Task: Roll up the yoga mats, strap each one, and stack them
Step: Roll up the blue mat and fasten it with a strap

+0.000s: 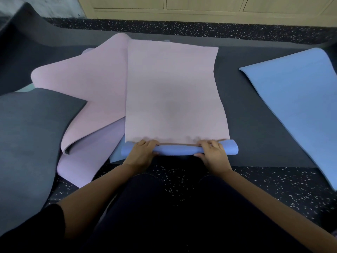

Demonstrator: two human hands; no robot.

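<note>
Gripping the blue roll [176,149] of the pink foam yoga mat [173,92] with left hand [141,152] and right hand [212,152] curled round it, keep pressure even and edges square.

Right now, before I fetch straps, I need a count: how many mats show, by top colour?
pink mats: 2
blue mat: 1
lilac mat: 1
dark grey mats: at least 2
total: at least 6
</note>
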